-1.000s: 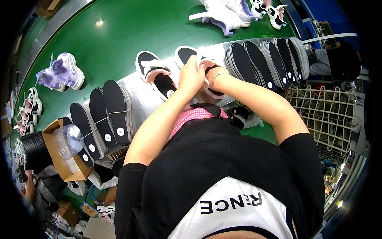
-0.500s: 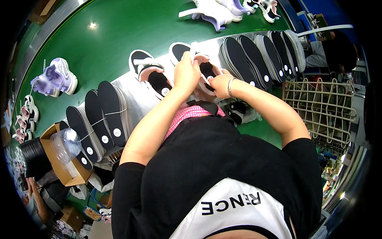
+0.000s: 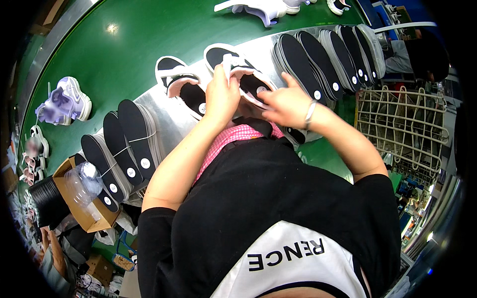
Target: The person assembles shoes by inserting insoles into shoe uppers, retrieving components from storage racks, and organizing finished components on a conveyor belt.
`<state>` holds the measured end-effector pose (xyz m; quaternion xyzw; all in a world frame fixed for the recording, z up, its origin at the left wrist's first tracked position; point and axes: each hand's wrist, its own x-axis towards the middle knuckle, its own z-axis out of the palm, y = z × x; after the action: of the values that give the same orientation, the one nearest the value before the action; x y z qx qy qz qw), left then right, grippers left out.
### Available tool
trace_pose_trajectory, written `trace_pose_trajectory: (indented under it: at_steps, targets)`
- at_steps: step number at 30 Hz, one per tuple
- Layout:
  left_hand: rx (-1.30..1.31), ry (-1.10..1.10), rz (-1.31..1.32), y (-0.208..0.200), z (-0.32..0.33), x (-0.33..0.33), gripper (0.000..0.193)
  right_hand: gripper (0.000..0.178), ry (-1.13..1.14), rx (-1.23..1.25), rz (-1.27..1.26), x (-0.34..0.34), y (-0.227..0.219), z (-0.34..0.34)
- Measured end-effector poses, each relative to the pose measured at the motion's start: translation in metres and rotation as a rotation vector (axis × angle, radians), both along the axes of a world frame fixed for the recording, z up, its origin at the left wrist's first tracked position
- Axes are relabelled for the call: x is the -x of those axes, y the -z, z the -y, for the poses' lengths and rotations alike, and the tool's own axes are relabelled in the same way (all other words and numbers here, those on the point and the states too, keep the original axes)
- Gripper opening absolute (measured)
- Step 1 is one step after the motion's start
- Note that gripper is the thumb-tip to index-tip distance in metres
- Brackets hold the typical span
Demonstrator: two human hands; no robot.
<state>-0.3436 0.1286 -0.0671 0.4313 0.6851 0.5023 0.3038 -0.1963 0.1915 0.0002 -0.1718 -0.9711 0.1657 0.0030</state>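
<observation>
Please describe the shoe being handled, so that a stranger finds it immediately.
Along the green table runs a pale ledge with black insole stacks. Between these stacks sit two white-edged shoes; yours is the right one, its strap raised at the left hand.

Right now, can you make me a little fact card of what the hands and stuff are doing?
Left hand: holding a white-and-black shoe near its opening
Right hand: by that shoe's heel, slightly blurred; hard to tell if it touches
Right wrist: silver bracelet
Second shoe: beside the first, on its left
Insole stacks: black-topped, on the left and right
Cardboard box: far left, clear plastic inside
Purple-and-white shoes: on the green surface
</observation>
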Motion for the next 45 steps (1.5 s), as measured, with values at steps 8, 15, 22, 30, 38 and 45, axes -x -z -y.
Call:
trace_pose_trajectory:
  at_steps: [8, 15, 22, 30, 38, 45]
  targets:
    - [0.082, -0.002, 0.003, -0.002, -0.021, -0.003, 0.012, 0.023, 0.030, 0.054, -0.077, -0.003, 0.053, -0.012]
    - [0.094, -0.011, 0.022, 0.010, -0.024, -0.002, 0.019, 0.019, 0.007, 0.058, -0.139, -0.013, 0.082, -0.020]
    - [0.115, 0.036, -0.043, -0.001, -0.020, -0.006, 0.013, 0.022, -0.011, 0.018, -0.171, -0.008, 0.050, -0.016]
    - [0.019, -0.013, -0.015, 0.002, -0.017, -0.008, 0.016, 0.030, -0.074, 0.133, 0.082, -0.009, -0.006, -0.021]
    - [0.088, 0.071, -0.073, -0.002, -0.020, -0.008, 0.012, 0.025, -0.044, 0.094, 0.640, 0.004, 0.051, -0.018]
    - [-0.233, -0.038, -0.617, -0.016, 0.018, 0.016, 0.050, 0.025, -0.020, 0.072, 0.615, -0.003, 0.060, -0.011]
